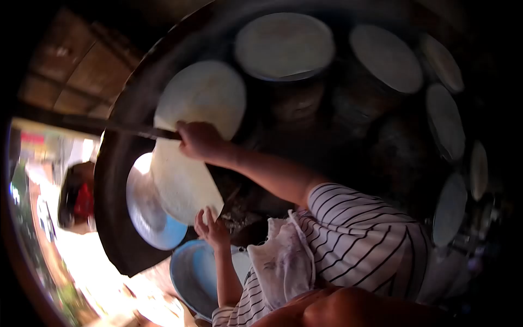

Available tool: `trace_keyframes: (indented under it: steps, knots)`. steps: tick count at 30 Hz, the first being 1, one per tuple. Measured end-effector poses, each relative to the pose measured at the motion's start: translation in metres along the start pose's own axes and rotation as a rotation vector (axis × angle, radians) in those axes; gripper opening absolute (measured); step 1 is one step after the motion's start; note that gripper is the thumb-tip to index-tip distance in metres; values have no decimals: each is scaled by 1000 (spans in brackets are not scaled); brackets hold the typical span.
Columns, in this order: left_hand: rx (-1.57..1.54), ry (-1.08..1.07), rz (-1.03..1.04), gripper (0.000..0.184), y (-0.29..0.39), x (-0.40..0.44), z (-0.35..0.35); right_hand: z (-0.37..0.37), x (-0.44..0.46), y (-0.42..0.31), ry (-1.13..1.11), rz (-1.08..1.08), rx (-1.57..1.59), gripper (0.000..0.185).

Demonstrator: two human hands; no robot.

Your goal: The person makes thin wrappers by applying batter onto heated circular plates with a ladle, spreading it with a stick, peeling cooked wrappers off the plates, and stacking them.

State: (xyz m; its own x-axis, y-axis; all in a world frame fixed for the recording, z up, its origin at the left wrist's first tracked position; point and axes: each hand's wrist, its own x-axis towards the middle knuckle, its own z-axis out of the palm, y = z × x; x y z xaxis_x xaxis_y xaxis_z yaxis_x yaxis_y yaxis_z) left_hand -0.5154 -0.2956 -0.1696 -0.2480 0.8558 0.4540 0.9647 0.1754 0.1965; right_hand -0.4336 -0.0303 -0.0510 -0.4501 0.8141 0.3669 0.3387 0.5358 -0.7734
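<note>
My right hand (202, 143) is closed round the end of a long dark stick (133, 128) that reaches away to the left. Below it a thin pale sheet (182, 182), like a flat dough sheet, spreads over a round metal plate (166, 231). My left hand (213, 230) is at the sheet's lower edge with its fingers apart; whether they pinch the edge I cannot tell. Just above my right hand lies a pale round disc (210, 87), and where it ends and the sheet begins is hard to make out.
More pale round discs (284, 46) are set in a ring around a large dark round surface (117, 218). A blue basin (190, 278) stands beside my left forearm. A cloth (283, 253) hangs at my chest. Bright daylight comes in at the lower left.
</note>
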Motion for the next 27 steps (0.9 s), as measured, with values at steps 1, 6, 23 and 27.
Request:
trace_keyframes:
  steps: [1, 6, 23, 27]
  knots:
    - [-36, 107, 188, 43, 23, 5, 9, -59, -14, -4, -32, 92, 53, 17]
    - [-495, 203, 545, 17, 130, 119, 44, -227, -33, 53, 460, 128, 37, 15]
    - [-1049, -317, 1586, 28, 780, 88, 197, -685, -587, 297, 1386, 1073, -504, 24]
    - [-969, -415, 1589, 33, 779, 89, 172, -673, -584, 286, 1382, 1182, -415, 24]
